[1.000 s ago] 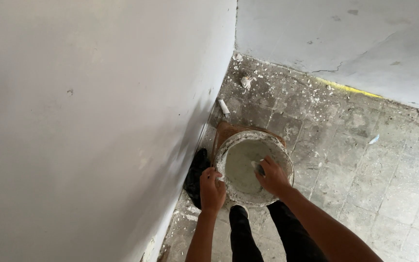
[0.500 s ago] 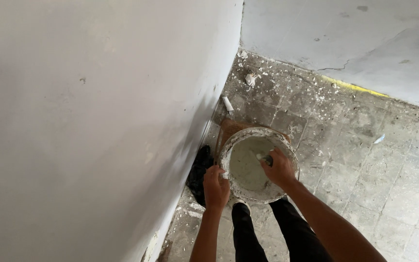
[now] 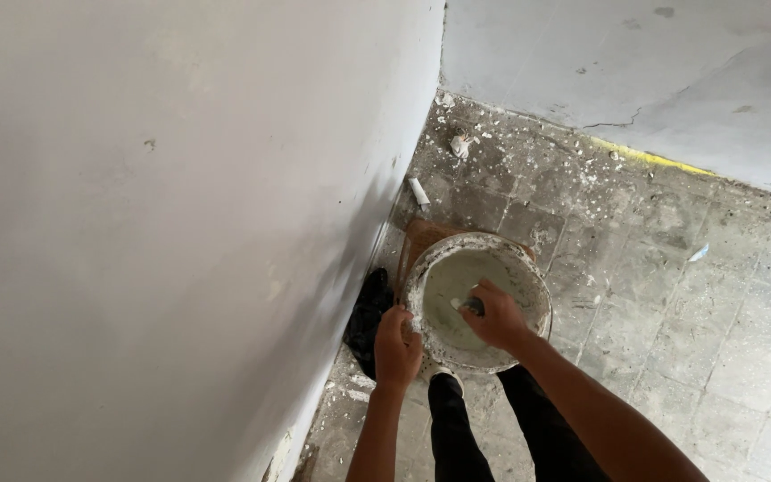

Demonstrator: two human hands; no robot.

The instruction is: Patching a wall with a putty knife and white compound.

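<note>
Bucket (image 3: 477, 299): my left hand (image 3: 396, 346) grips its rim; my right hand (image 3: 495, 317) holds a tool (image 3: 466, 305) inside. Hard scraping could tip it.

White plastered walls (image 3: 180, 205) meet a dusty, debris-strewn tiled floor (image 3: 671, 295).

A pale plastered wall (image 3: 180, 223) fills the left half of the view and meets a second grey wall (image 3: 626, 71) at a corner. A cracked yellow strip (image 3: 644, 159) runs along the foot of that far wall. The tiled floor (image 3: 671, 295) is grimy and strewn with white plaster crumbs. A small white tube-like scrap (image 3: 418, 193) lies near the corner, and a black cloth (image 3: 368, 317) sits crumpled against the near wall.
</note>
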